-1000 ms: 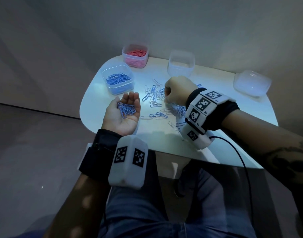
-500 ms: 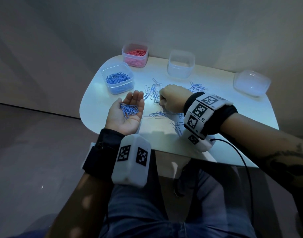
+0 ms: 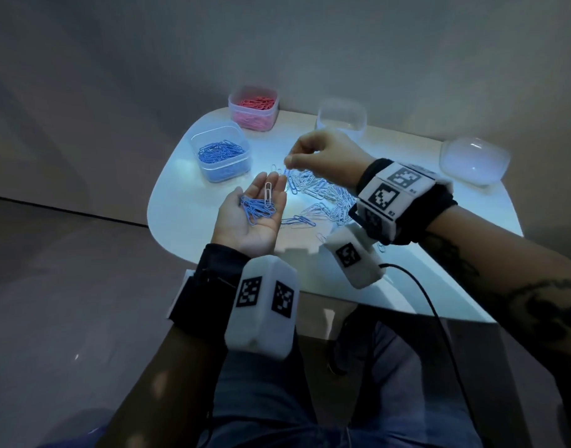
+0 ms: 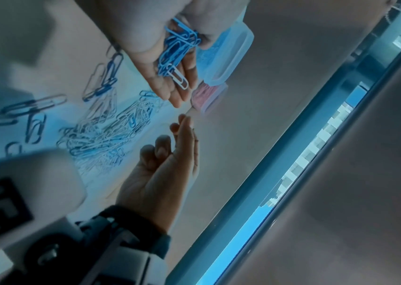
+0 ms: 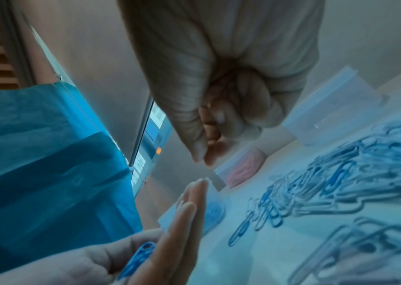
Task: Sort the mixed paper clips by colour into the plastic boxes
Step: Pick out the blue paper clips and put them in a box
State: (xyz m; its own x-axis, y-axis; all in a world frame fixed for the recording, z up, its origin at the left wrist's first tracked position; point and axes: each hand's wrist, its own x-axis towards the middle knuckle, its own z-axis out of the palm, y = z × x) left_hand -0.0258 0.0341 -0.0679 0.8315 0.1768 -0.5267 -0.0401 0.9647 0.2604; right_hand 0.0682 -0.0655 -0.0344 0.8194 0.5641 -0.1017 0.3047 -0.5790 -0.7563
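Observation:
My left hand (image 3: 255, 227) lies palm up over the table's near left part, fingers straight, carrying a small heap of blue clips (image 3: 256, 208). One white clip (image 3: 268, 192) lies on its fingers, also plain in the left wrist view (image 4: 179, 77). My right hand (image 3: 290, 161) hovers just above those fingertips, fingers curled, thumb and forefinger tips together; nothing shows between them (image 5: 201, 160). The mixed pile of blue and white clips (image 3: 323, 192) lies under my right wrist. The blue-clip box (image 3: 219, 153) stands left, the pink-clip box (image 3: 254, 108) behind it.
An empty clear box (image 3: 340, 119) stands at the back middle of the white table (image 3: 180, 202). A clear domed lid or box (image 3: 475, 160) sits at the back right. A black cable (image 3: 433, 305) runs from my right wrist over the near edge.
My right hand has lifted off the pile and moved left, above my left fingertips. A white clip now lies on my left fingers. The left hand has stayed palm up.

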